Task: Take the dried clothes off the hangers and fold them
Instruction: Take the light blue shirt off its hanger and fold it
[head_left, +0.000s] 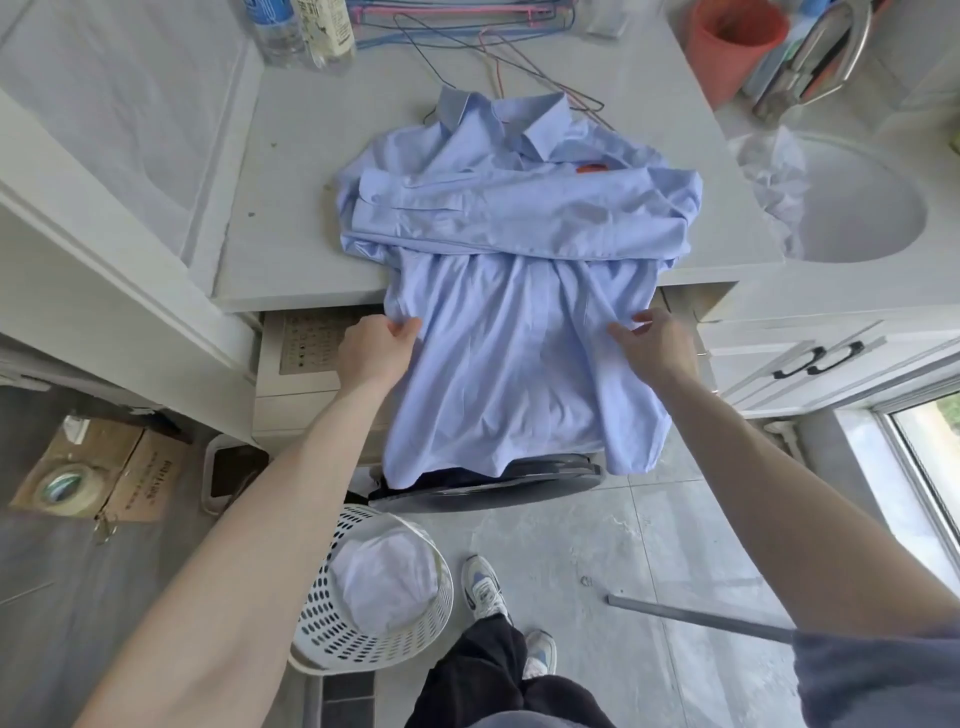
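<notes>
Counter (291, 208): left hand (371, 351), right hand (657, 345) pinch shirt (509, 364).

White countertop (291, 197), grey tiled floor (649, 545), window (930, 441)

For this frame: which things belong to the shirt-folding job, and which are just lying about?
Job: blue shirt, draped over the countertop edge; left hand and right hand, each holding a side of it; wire hangers behind it.
Lying about: plastic bottles; orange bucket; tape roll on a cardboard box; white basket on the floor.
</notes>
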